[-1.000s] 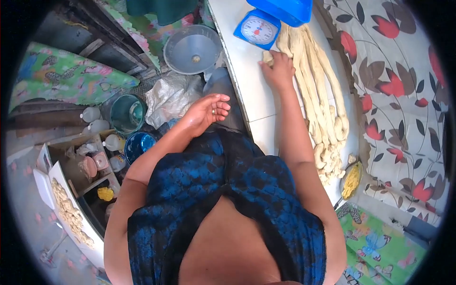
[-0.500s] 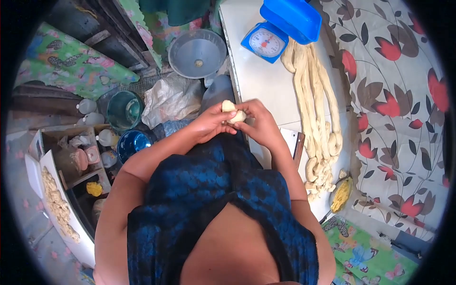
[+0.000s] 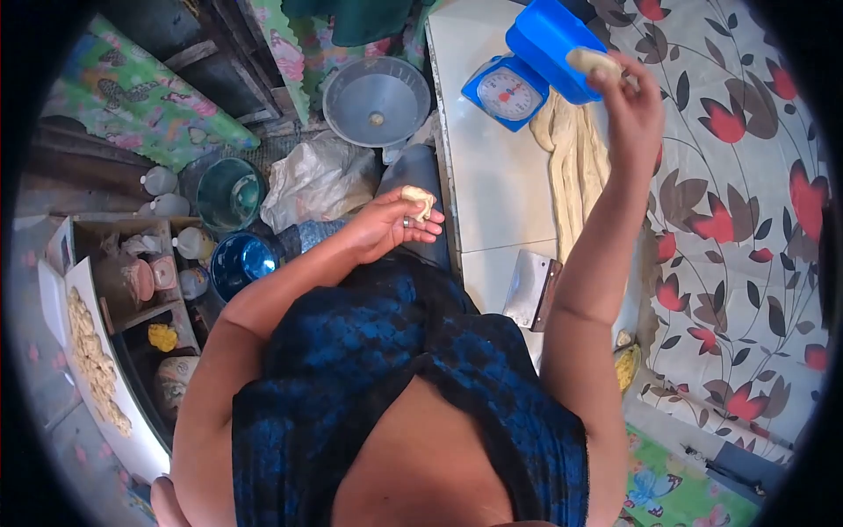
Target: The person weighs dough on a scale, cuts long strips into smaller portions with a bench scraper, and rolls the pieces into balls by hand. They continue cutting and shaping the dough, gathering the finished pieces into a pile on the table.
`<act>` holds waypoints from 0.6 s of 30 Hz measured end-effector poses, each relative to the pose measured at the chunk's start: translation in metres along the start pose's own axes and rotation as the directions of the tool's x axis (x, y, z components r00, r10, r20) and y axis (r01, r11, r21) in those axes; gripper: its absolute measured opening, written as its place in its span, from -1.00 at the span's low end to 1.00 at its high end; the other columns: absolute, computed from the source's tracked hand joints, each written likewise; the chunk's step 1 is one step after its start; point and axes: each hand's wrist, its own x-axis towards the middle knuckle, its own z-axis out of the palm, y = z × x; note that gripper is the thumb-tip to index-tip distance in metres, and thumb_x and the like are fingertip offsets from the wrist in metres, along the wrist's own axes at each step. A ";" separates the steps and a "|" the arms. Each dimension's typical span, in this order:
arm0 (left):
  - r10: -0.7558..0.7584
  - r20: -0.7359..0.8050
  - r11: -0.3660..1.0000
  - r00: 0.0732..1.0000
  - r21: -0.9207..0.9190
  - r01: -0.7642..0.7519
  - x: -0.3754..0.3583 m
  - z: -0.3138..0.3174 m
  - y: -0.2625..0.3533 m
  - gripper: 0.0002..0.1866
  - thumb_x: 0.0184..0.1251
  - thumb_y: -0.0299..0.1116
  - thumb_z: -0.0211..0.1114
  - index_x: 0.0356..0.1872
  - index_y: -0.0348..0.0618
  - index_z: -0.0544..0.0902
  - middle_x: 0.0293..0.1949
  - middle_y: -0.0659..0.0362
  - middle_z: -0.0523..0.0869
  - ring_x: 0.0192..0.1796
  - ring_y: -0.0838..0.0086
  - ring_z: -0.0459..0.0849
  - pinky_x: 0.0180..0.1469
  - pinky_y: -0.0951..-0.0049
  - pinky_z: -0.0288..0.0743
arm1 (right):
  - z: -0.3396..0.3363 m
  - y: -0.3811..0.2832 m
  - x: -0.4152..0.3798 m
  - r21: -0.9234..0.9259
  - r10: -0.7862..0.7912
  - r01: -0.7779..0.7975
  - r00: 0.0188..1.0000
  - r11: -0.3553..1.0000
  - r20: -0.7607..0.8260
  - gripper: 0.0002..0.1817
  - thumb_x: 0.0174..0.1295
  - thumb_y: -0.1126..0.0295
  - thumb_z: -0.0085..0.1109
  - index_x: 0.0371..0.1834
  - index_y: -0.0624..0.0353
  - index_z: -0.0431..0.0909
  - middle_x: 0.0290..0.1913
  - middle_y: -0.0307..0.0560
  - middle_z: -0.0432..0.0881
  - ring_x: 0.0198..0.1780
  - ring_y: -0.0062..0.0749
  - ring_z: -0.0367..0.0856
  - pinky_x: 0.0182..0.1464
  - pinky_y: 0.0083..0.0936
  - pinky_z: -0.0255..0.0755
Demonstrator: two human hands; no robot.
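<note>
My right hand [image 3: 634, 110] is raised at the scale, fingers closed on a pale piece of dough [image 3: 590, 61] over the right edge of the blue weighing tray [image 3: 537, 39]. The tray sits on a blue dial scale [image 3: 507, 93]. Above my lap, my left hand [image 3: 386, 227] pinches another piece of dough [image 3: 419, 201] between thumb and fingers. Long strands of dough [image 3: 566, 189] lie on the white tiled table [image 3: 492, 189], partly hidden behind my right forearm. A cleaver [image 3: 527, 290] rests flat on the table.
A grey basin [image 3: 376, 105], a green bucket [image 3: 230, 198] and a blue bucket [image 3: 244, 266] stand to the left of the table. A white board [image 3: 114, 386] with many small dough pieces [image 3: 92, 360] is at the far left. A dish of yellow filling [image 3: 626, 366] stands beyond my right arm.
My hands have parted. My right hand has moved up and right to the weighing tray with one piece of dough, while my left hand keeps another near my lap.
</note>
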 end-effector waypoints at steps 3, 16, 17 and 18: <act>-0.007 0.043 0.999 0.999 0.049 0.005 -0.001 0.001 0.000 -0.73 0.40 -0.41 0.03 0.07 -0.23 0.43 -0.06 -0.05 0.61 -0.08 0.28 0.66 -0.01 0.28 0.57 | -0.008 0.023 0.059 -0.227 0.061 -0.028 0.988 0.974 0.142 -0.64 0.15 0.37 0.28 0.00 0.25 0.54 -0.22 -0.14 0.68 -0.24 -0.56 0.60 -0.16 -0.62 0.44; -0.040 0.029 0.996 0.999 0.080 0.037 0.005 -0.006 0.001 -0.72 0.24 -0.54 0.07 -0.01 -0.21 0.46 -0.05 0.01 0.62 -0.10 0.36 0.65 0.01 0.32 0.56 | 0.012 0.040 0.090 -0.549 0.290 -0.123 0.929 0.827 0.229 -0.78 0.06 0.50 0.12 -0.22 0.30 0.62 -0.44 -0.08 0.63 -0.33 -0.47 0.58 -0.30 -0.51 0.43; -0.036 0.042 0.996 0.998 0.084 0.033 0.004 -0.006 0.001 -0.72 0.21 -0.55 0.07 -0.02 -0.21 0.46 -0.06 0.02 0.62 -0.09 0.35 0.65 0.01 0.32 0.56 | 0.011 0.039 0.090 -0.549 0.296 -0.129 0.928 0.826 0.228 -0.78 0.06 0.50 0.12 -0.22 0.30 0.62 -0.44 -0.08 0.63 -0.33 -0.47 0.58 -0.30 -0.51 0.43; -0.042 0.040 0.996 0.998 0.083 0.039 0.004 -0.006 0.000 -0.72 0.21 -0.55 0.07 -0.02 -0.21 0.46 -0.06 0.02 0.62 -0.09 0.35 0.65 0.01 0.32 0.56 | 0.011 0.039 0.090 -0.562 0.281 -0.104 0.930 0.821 0.238 -0.79 0.07 0.49 0.11 -0.25 0.30 0.63 -0.43 -0.06 0.64 -0.34 -0.45 0.59 -0.28 -0.50 0.44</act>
